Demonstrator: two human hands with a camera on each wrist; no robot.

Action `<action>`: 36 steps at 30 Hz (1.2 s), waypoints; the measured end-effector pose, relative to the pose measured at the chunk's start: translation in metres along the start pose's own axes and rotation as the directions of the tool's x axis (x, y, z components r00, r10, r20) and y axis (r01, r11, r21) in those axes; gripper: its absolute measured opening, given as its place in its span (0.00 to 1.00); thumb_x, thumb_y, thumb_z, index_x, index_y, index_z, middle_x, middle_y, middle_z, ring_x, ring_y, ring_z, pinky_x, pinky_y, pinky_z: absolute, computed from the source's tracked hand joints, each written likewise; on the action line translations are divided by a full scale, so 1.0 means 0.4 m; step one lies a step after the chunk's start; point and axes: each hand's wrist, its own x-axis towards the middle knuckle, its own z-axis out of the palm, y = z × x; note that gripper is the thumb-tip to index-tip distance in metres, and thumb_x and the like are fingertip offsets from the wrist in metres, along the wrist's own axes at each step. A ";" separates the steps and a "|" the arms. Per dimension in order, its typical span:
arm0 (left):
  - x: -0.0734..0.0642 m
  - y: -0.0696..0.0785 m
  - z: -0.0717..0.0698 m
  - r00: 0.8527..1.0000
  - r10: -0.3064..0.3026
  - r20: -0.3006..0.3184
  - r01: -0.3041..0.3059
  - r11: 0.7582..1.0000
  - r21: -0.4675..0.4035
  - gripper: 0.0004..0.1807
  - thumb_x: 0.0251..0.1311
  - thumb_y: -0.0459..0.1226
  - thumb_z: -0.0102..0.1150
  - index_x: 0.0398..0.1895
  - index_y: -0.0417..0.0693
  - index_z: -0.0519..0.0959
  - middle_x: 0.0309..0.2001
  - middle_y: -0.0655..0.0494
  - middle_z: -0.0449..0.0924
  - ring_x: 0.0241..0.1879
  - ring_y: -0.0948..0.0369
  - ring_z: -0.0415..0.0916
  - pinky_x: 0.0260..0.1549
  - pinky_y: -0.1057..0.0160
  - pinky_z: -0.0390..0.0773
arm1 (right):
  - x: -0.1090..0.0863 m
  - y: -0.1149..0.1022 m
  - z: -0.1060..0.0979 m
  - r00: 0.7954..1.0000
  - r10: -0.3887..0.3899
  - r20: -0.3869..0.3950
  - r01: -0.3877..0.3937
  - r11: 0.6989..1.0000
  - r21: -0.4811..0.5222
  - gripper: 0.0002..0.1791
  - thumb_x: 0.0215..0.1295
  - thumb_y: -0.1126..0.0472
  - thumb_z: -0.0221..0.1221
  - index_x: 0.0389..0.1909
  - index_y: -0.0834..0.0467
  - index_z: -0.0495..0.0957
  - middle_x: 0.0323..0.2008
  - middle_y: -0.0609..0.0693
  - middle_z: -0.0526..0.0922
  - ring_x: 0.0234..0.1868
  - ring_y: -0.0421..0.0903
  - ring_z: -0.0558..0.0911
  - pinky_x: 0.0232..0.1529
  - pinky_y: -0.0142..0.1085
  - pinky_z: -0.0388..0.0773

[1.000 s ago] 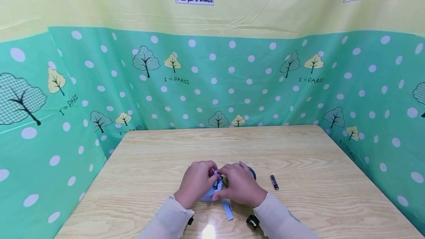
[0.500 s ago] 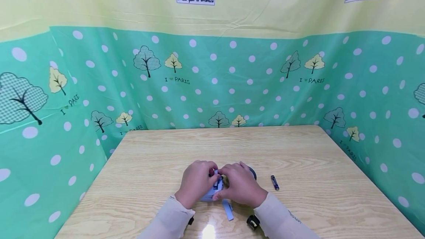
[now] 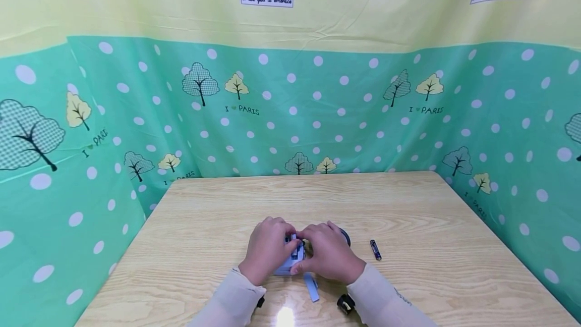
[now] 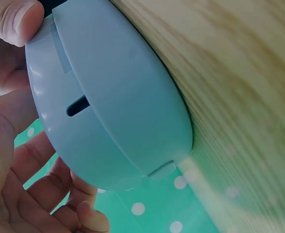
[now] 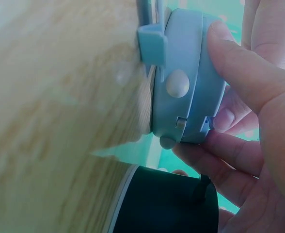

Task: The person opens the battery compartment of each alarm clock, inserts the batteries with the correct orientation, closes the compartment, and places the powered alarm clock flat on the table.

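A light blue rounded device (image 3: pixel 285 268) sits on the table in front of me, its battery compartment facing up. My right hand (image 3: pixel 329 251) holds it from the right; the right wrist view shows the thumb on the device's (image 5: pixel 181 58) upper part and fingers beneath. My left hand (image 3: pixel 270 246) is bent over the compartment, thumb and forefinger pinching what looks like a battery (image 3: pixel 294 246), mostly hidden by the fingers. In the left wrist view, the thumb (image 4: pixel 23 22) lies at the device's edge. A light blue battery cover (image 3: pixel 311 287) lies just in front.
A loose dark battery (image 3: pixel 375 250) lies right of my right hand on the wooden table (image 3: pixel 218 206). Behind that hand stands a dark round object (image 5: pixel 166 204) with a white rim. Patterned green and yellow cloth (image 3: pixel 299 90) hangs around the table.
My left hand has shifted very slightly, its fingertips moving a little up and left over the compartment. The right hand, device, cover and loose battery stay in place.
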 end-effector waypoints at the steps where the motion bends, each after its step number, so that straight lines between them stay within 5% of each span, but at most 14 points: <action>1: 0.000 -0.001 0.001 1.000 0.001 -0.002 -0.001 1.000 0.001 0.10 0.56 0.48 0.76 0.36 0.56 0.91 0.38 0.61 0.88 0.37 0.60 0.78 0.39 0.57 0.80 | 0.000 0.000 0.000 1.000 0.000 0.000 0.000 1.000 0.000 0.48 0.42 0.25 0.71 0.61 0.50 0.83 0.56 0.42 0.86 0.61 0.48 0.81 0.70 0.72 0.56; 12: 0.000 -0.005 0.000 1.000 0.007 0.004 -0.007 1.000 -0.019 0.08 0.57 0.48 0.75 0.36 0.58 0.92 0.37 0.63 0.88 0.38 0.61 0.85 0.40 0.56 0.83 | -0.003 0.000 0.003 1.000 -0.001 -0.013 0.001 1.000 -0.012 0.48 0.41 0.26 0.72 0.62 0.49 0.83 0.56 0.42 0.86 0.60 0.48 0.81 0.70 0.71 0.56; 28: 0.001 -0.014 -0.016 0.998 -0.026 0.065 0.031 0.997 -0.075 0.08 0.63 0.45 0.69 0.41 0.55 0.91 0.38 0.60 0.88 0.36 0.64 0.82 0.40 0.58 0.83 | -0.001 -0.004 0.003 1.000 0.025 0.006 -0.025 1.000 -0.003 0.49 0.41 0.26 0.74 0.63 0.51 0.82 0.57 0.43 0.86 0.61 0.48 0.80 0.72 0.70 0.54; 36: 0.003 -0.019 -0.019 0.998 0.010 0.059 -0.007 0.998 -0.063 0.07 0.60 0.40 0.67 0.39 0.58 0.91 0.35 0.64 0.86 0.32 0.67 0.79 0.40 0.55 0.80 | -0.001 -0.004 0.003 1.000 0.020 -0.002 -0.020 1.000 -0.008 0.49 0.41 0.27 0.74 0.63 0.50 0.82 0.55 0.42 0.86 0.60 0.48 0.81 0.71 0.70 0.54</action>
